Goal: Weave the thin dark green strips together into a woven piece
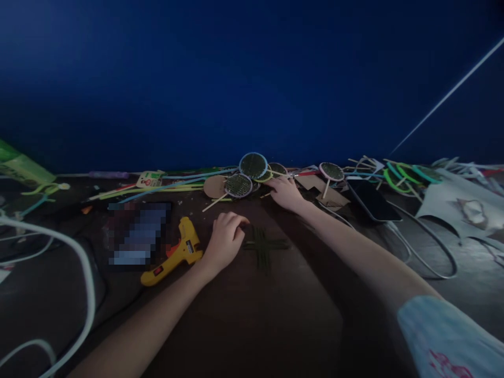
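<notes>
You're likely picking: right hand [286, 192] at mid-frame mini rackets [253, 166], grip unclear; left hand [225, 239] loosely apart, by green cross [260, 245]; next calls for fine pinch.

Deep blue wall [252, 73] right across the top, a softer glow up at the left, the blue sinking darker rightward, a thin pale line [452, 92] slanting up at the right, dark brown table [255, 331] spreading wide below, dim light all over, dull sheen on the tabletop's right side
</notes>
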Available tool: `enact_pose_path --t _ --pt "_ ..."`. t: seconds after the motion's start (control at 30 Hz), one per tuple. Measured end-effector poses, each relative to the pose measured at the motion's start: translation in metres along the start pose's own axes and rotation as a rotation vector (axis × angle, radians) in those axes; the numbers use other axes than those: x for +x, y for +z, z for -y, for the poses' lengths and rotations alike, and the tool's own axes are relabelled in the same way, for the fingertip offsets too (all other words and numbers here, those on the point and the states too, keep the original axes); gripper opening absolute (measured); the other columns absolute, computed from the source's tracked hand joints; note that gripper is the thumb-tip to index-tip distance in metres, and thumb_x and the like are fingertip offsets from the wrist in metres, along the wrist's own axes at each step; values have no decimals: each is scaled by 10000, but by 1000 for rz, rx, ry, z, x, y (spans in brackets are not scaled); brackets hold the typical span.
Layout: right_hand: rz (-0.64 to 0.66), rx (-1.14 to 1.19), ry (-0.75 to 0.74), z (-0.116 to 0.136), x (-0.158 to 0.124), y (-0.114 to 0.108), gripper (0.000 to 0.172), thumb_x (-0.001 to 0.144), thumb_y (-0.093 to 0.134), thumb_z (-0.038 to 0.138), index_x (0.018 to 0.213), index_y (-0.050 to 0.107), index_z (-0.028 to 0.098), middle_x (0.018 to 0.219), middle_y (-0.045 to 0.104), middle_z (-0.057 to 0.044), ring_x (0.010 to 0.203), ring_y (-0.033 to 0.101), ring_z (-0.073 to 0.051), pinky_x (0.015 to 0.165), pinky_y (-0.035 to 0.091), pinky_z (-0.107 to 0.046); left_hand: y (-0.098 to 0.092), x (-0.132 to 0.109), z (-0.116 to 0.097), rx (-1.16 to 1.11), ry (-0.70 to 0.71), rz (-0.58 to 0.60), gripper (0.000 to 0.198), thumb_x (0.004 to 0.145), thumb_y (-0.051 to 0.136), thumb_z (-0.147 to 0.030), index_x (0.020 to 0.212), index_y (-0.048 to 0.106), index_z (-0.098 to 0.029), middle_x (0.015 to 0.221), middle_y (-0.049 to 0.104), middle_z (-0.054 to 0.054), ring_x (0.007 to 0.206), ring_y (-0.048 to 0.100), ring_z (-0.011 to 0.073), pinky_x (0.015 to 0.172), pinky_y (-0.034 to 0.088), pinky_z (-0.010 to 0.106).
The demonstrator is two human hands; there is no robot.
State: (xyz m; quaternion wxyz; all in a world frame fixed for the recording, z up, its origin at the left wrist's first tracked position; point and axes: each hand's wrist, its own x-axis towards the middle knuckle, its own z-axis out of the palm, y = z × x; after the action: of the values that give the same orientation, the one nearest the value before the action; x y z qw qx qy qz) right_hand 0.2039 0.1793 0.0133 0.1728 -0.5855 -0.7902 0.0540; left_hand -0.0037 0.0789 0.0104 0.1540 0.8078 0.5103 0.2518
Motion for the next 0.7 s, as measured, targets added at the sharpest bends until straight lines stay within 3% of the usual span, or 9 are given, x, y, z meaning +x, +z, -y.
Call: enact_pose_path --t 0.17,0.3,0.5,0.6,0.7 --pt "14 -64 -33 -12 20 -9 520 750 398 96 1243 549 160 1354 503 -95 1265 371 -294 1025 247 -533 1 -1 -2 16 8 3 267 767 386 -48 883 581 -187 932 599 43 941 482 224 834 364 385" --pt "12 -28 -19 -33 32 -25 551 746 359 57 1236 566 199 1354 510 -42 1299 372 -239 1076 251 -473 2 0 -2 15 0 9 270 758 400 -42 876 588 -195 934 606 36 939 484 224 819 360 382" --pt "30 81 28 -52 35 -41 629 684 353 0 1234 570 213 1352 511 0 1283 420 -175 1061 348 -369 2 1 0 18 8 4 285 747 399 -34 886 590 -194 940 609 33 939 485 221 824 361 383" --pt "32 138 44 -54 30 -46 584 673 341 -13 1133 640 187 1251 601 -21 1189 519 -160 1020 395 -324 2 1 -1 17 5 5 288 745 396 -33 882 589 -196 939 610 32 942 486 222 825 363 383" --pt "36 191 69 -54 20 -49 482 697 344 14 990 694 169 1035 707 -42 979 638 -157 904 477 -300 2 1 -2 14 5 8 288 742 394 -34 879 590 -194 937 611 37 938 488 223 822 370 384"
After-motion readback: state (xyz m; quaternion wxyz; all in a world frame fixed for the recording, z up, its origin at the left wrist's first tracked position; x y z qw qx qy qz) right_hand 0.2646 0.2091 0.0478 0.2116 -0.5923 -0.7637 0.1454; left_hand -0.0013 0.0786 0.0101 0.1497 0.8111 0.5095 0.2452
